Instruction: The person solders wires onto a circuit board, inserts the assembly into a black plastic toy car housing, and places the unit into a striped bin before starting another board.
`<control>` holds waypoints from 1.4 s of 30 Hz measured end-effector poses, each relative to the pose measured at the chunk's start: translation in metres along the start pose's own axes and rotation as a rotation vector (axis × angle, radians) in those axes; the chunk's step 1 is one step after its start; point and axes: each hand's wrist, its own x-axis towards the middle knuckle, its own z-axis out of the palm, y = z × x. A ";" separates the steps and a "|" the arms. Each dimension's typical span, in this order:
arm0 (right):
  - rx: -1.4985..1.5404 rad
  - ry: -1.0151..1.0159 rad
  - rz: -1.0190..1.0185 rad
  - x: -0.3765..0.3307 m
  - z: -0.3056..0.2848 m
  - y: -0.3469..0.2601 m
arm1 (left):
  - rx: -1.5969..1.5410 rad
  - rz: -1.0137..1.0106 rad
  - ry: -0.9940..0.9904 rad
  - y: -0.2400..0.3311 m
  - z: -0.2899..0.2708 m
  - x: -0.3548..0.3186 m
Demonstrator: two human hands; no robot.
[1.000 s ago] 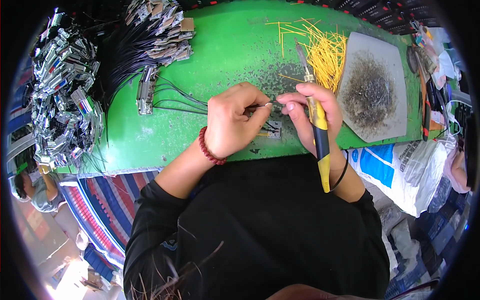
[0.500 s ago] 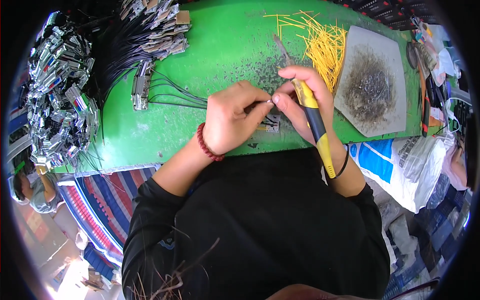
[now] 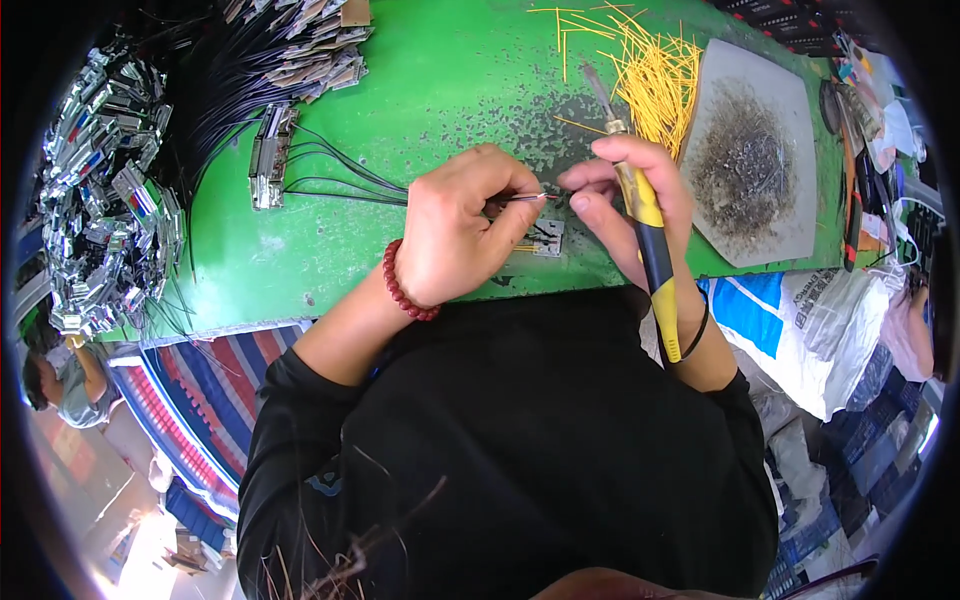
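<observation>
My left hand [image 3: 465, 225] pinches the free ends of several thin dark wires [image 3: 350, 197] between thumb and forefinger. The short tips poke out past my fingertips and look reddish. At their other end the wires join a silvery, flat metal part [image 3: 270, 158] lying on the green table. My right hand [image 3: 645, 195] has a yellow-and-black soldering iron [image 3: 656, 255] wrapped in it, its metal tip pointing away from me. My right thumb and forefinger are apart, close to the wire tips. Below the hands lies a small white board [image 3: 546, 238] with dark marks and yellow wires beside it.
Heaps of metal parts [image 3: 105, 200] and wired parts [image 3: 315, 50] fill the left side. Yellow thin tubes [image 3: 655, 85] lie at the back right, next to a soot-stained grey plate [image 3: 800, 215]. Tools [image 3: 852, 190] line the right edge. A person [image 3: 75, 385] is at far left.
My right thumb and forefinger have drawn back to the right from the wire ends, carrying the soldering iron along. The reddish wire tips now show. The view has shifted slightly.
</observation>
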 end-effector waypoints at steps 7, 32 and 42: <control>-0.045 0.036 -0.232 0.009 0.008 -0.001 | -0.011 -0.086 -0.029 0.004 -0.002 0.002; -0.017 0.065 -0.201 -0.004 0.013 0.006 | 0.119 -0.058 0.015 0.004 -0.002 0.005; -0.523 -0.412 -0.398 0.008 -0.021 0.003 | -0.073 -0.044 0.084 0.002 -0.006 -0.004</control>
